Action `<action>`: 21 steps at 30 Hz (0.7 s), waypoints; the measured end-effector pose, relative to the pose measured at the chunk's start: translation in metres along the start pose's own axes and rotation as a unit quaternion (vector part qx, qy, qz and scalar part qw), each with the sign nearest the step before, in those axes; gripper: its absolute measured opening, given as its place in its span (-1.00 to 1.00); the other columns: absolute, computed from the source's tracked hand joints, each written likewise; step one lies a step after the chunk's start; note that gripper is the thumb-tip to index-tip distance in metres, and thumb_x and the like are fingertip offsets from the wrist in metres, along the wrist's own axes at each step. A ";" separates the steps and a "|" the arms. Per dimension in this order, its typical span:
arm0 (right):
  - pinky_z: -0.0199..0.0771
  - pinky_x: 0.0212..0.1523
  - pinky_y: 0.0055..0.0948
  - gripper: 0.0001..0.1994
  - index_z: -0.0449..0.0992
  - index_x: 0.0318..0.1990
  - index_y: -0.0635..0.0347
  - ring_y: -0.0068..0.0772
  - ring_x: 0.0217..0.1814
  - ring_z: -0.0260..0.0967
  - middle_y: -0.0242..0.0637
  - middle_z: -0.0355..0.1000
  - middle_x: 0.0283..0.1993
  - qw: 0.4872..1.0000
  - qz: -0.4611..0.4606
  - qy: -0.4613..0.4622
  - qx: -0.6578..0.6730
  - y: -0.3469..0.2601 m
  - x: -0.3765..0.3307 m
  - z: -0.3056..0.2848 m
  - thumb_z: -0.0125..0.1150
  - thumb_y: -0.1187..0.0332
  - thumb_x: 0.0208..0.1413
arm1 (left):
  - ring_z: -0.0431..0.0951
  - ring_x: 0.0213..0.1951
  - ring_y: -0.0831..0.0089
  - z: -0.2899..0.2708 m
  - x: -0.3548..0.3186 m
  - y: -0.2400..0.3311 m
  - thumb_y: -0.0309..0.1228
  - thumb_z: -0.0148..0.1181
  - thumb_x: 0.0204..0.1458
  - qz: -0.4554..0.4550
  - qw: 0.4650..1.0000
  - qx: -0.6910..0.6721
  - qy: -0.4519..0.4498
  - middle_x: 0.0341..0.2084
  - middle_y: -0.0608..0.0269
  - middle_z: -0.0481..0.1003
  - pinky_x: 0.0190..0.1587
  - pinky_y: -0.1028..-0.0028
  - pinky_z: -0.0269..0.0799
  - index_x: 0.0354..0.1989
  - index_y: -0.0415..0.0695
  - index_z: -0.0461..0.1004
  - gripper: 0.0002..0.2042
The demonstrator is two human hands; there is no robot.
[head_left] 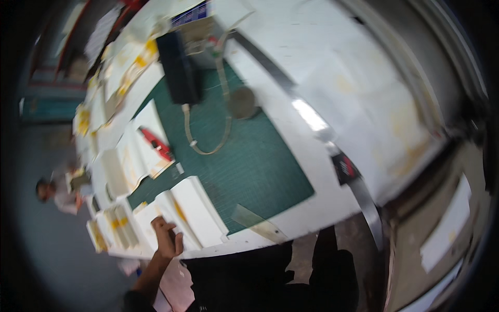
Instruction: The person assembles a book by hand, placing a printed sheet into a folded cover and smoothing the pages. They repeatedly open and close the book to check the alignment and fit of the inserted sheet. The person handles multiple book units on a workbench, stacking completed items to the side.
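Left hand (167, 238) is laid, fingers curled, on the white folded sheets (195, 210) at the surface (291, 218) edge; a firm grip seems needed next.

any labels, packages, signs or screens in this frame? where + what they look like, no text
Label: on the long metal ruler near the table's right edge; small dark rectangle with red and white marks.
Blue panel: far end of the table, behind the black box; rectangular, dark blue with pale print, too blurred to tell whether it is a sign or a package.
No screens visible.
Left hand rests on white folded card pieces, which look unprinted.
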State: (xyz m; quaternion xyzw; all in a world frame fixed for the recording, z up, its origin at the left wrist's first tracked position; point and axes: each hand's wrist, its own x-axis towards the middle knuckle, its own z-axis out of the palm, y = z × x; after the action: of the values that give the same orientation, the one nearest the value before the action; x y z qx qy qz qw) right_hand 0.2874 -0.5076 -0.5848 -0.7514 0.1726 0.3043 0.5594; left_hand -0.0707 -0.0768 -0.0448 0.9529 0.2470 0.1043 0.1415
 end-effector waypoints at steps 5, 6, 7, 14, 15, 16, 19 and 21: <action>0.59 0.09 -0.30 -0.73 0.61 0.04 0.29 -0.36 0.02 0.59 -0.25 0.66 -0.03 0.969 -0.170 -0.105 -0.145 -0.062 -0.076 -0.055 0.41 0.56 0.20 | 0.22 0.06 -0.08 0.009 -0.024 -0.003 -0.37 0.20 0.20 -0.025 0.999 -0.032 0.013 -0.08 -0.20 0.25 0.21 -0.03 0.11 -0.01 -0.33 0.34 -0.68; 0.57 0.09 -0.36 -0.76 0.60 0.03 0.31 -0.40 0.00 0.57 -0.27 0.65 -0.05 0.932 -0.260 -0.109 -0.229 -0.105 -0.116 -0.069 0.38 0.55 0.23 | 0.22 0.06 -0.10 0.007 -0.016 0.004 -0.40 0.18 0.22 -0.026 1.000 -0.009 0.010 -0.07 -0.23 0.26 0.22 -0.05 0.11 0.00 -0.34 0.33 -0.70; 0.57 0.09 -0.36 -0.76 0.59 0.04 0.30 -0.41 0.02 0.57 -0.26 0.65 -0.05 0.928 -0.259 -0.145 -0.224 -0.154 -0.162 -0.080 0.39 0.52 0.24 | 0.23 0.06 -0.10 0.004 -0.012 0.007 -0.42 0.18 0.23 -0.024 0.999 -0.020 0.013 -0.08 -0.23 0.27 0.22 -0.06 0.11 -0.01 -0.35 0.32 -0.71; 0.52 0.00 -0.48 -0.81 0.61 0.02 0.26 -0.61 -0.04 0.52 -0.38 0.62 -0.08 0.983 -0.155 -0.092 0.019 -0.369 -0.466 -0.190 0.38 0.50 0.29 | 0.26 0.04 -0.13 0.008 0.007 0.013 -0.49 0.21 0.19 0.022 0.998 -0.053 0.025 -0.12 -0.20 0.32 0.19 -0.09 0.13 -0.03 -0.37 0.33 -0.72; 0.52 -0.03 -0.51 -0.80 0.60 0.03 0.26 -0.61 -0.07 0.52 -0.38 0.62 -0.08 0.974 -0.227 -0.011 0.005 -0.357 -0.478 -0.214 0.36 0.50 0.30 | 0.28 0.05 -0.16 0.010 0.005 0.012 -0.49 0.22 0.19 0.031 0.997 -0.057 0.044 -0.12 -0.21 0.34 0.20 -0.10 0.15 -0.03 -0.36 0.36 -0.73; 0.52 -0.04 -0.53 -0.79 0.59 0.05 0.27 -0.61 -0.09 0.53 -0.38 0.62 -0.09 0.960 -0.271 0.071 0.013 -0.366 -0.500 -0.223 0.35 0.49 0.31 | 0.28 0.06 -0.17 0.016 0.006 0.012 -0.48 0.23 0.20 0.032 0.996 -0.073 0.043 -0.11 -0.21 0.35 0.20 -0.10 0.16 -0.03 -0.36 0.37 -0.73; 0.53 -0.06 -0.56 -0.75 0.55 0.12 0.28 -0.61 -0.14 0.53 -0.38 0.61 -0.11 0.889 -0.358 0.278 0.062 -0.409 -0.541 -0.239 0.33 0.43 0.35 | 0.31 0.08 -0.19 0.006 0.001 0.014 -0.45 0.25 0.23 0.026 0.995 -0.059 0.070 -0.09 -0.21 0.37 0.22 -0.08 0.20 -0.04 -0.34 0.41 -0.75; 0.56 -0.09 -0.50 -0.72 0.53 0.15 0.30 -0.58 -0.15 0.54 -0.38 0.60 -0.12 0.793 -0.451 0.410 0.025 -0.449 -0.556 -0.251 0.30 0.37 0.39 | 0.32 0.07 -0.18 0.010 0.002 0.013 -0.45 0.26 0.23 0.034 0.995 -0.066 0.072 -0.10 -0.20 0.38 0.21 -0.08 0.21 -0.05 -0.34 0.41 -0.75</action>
State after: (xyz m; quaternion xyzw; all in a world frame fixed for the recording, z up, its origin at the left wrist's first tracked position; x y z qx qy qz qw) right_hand 0.2028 -0.6493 0.1548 -0.7839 0.0347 -0.3232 0.5290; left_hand -0.0610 -0.0890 -0.0496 0.9394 0.2169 0.1934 0.1819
